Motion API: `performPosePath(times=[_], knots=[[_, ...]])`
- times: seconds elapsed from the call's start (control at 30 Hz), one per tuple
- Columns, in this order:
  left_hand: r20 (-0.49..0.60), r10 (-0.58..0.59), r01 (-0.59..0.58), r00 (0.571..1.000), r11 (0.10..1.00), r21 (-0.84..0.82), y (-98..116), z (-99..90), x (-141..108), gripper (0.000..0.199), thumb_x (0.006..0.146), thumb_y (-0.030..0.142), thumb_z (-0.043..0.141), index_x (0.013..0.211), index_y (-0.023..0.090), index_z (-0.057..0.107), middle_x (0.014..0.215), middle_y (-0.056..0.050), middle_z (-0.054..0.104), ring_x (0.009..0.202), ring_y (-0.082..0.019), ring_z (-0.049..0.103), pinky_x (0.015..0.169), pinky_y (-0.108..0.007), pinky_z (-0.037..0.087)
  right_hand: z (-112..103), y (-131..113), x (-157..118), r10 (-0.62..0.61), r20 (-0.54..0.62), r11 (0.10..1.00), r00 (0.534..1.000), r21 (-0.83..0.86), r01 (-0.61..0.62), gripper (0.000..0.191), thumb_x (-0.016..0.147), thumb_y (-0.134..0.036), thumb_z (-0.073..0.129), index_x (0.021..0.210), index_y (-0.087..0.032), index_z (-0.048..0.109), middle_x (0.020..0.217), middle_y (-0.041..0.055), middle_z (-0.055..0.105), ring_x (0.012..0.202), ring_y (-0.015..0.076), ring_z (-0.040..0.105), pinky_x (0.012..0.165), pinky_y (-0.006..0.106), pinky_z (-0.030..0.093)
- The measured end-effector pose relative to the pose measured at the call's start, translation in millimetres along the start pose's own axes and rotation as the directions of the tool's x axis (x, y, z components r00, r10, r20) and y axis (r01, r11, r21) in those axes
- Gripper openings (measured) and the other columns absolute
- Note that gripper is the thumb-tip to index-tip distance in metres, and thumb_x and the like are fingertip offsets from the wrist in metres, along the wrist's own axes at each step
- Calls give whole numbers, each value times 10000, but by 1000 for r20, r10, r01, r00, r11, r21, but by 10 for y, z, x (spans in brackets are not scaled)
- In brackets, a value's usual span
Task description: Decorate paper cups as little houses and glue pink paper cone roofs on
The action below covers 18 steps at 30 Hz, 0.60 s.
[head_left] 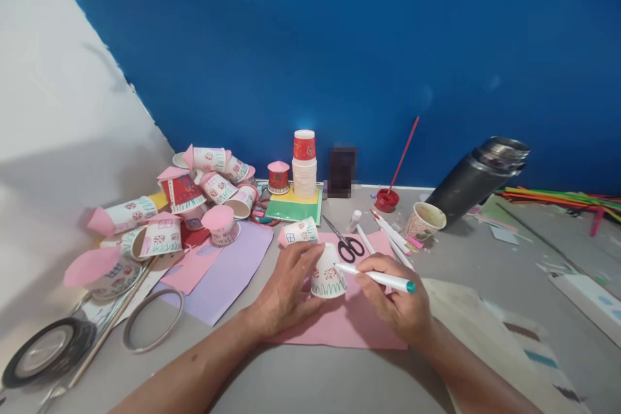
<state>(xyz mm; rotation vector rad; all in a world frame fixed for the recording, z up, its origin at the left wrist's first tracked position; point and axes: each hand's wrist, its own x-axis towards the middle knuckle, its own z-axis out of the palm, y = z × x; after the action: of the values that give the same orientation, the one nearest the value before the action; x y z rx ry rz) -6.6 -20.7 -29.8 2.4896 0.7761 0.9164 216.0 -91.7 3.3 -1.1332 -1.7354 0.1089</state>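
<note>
A white paper cup [328, 272] stands upside down over a pink paper sheet [339, 326], with red flower marks and a green zigzag line near its rim. My left hand [291, 281] grips the cup from the left, fingers over its top and thumb low on its side. In my right hand [395, 301] is a white marker [381, 279] with a green end cap, its tip at the cup's right side. Just behind lies another decorated paper cup [299, 231] with a pink cone. Black-handled scissors [350, 249] rest to the right of it.
Decorated cups with pink tops [220, 223] crowd the left, by purple paper [233, 272] and tape rolls [154, 320]. A cup stack [305, 174] stands at the back. To the right are loose markers [394, 239], a patterned cup [425, 220] and a leaning black flask [473, 181].
</note>
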Motion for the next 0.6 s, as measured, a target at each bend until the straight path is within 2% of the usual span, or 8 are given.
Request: performPosePath(times=[0.13,0.27,0.43,0.6], knots=[[22,-38,38,999,999,-29,-3,-1,9,787,834,296,808,1510,268,406,1378,-154,509,1280,-320,557,1038,-487,556,2,23,-7,20,-7,1000,1000,18,-20,72,958,-207,601,928,-219,665,738,14,730,577,144,660,554,245,527],[-7,-25,25,1000,999,-47,3,19,35,742,834,203,782,1479,272,423,1376,-147,504,1324,-322,530,1094,-512,516,-22,25,-24,66,-22,998,998,-15,-66,82,954,-225,611,901,-218,674,723,7,724,546,132,632,528,241,500],[-3,-30,30,1000,998,-61,12,24,54,718,831,167,758,1459,277,427,1376,-137,497,1330,-308,524,1105,-492,514,-26,41,-13,74,-44,997,996,-28,-75,92,947,-230,617,884,-215,682,732,11,727,540,135,633,497,243,483],[16,-43,44,999,997,-69,-3,-3,27,744,826,138,750,1475,284,417,1400,-138,480,1337,-305,515,1100,-493,523,17,82,-18,52,-125,999,991,-9,-54,122,957,-188,613,1038,-215,700,844,43,781,666,175,731,592,264,563]])
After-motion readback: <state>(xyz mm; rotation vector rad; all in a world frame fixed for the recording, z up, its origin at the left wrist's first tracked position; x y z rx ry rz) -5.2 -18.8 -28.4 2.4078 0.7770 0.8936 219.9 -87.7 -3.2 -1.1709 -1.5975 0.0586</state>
